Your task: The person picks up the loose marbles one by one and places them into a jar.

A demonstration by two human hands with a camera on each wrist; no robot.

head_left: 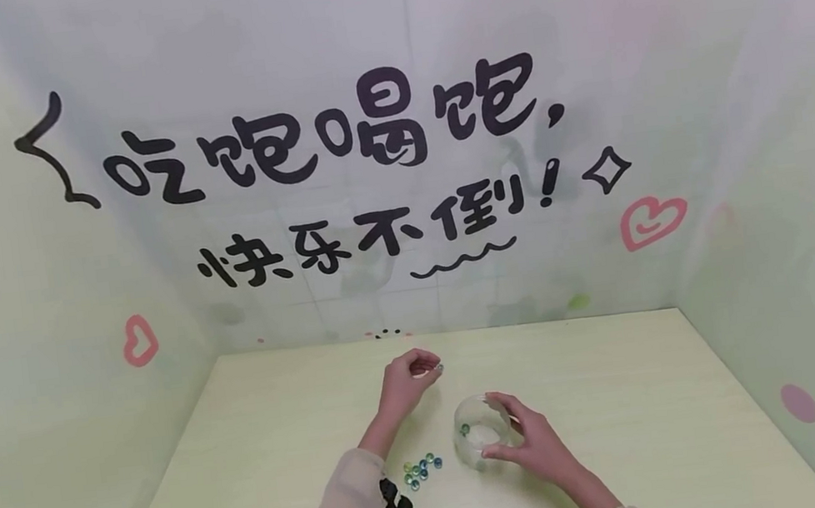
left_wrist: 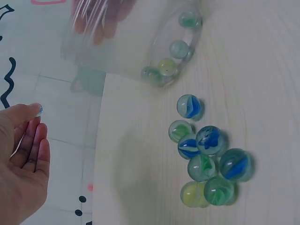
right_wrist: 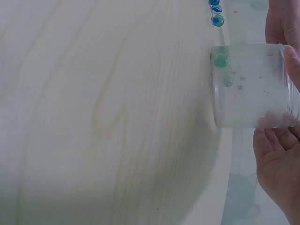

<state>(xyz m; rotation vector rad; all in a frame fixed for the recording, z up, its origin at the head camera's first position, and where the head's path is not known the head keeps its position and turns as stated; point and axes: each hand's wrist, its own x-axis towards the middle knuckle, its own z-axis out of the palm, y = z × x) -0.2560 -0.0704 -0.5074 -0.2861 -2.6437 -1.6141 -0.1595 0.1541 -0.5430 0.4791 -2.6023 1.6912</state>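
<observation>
Pale wooden table (head_left: 277,436): left hand (head_left: 402,384) pinches bluish glass marble (left_wrist: 40,110). Right hand (head_left: 537,445) grips clear cylindrical jar (head_left: 478,436), rightward, farther from back edge.

The marbles (left_wrist: 202,167) look glassy, the tabletop (left_wrist: 267,84) wood-grained.

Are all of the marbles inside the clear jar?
No, several marbles lie on the table outside the jar.

Gap between marbles (left_wrist: 203,167) and jar (head_left: 482,433) — right hand (head_left: 539,443) blocks jar's right side
</observation>
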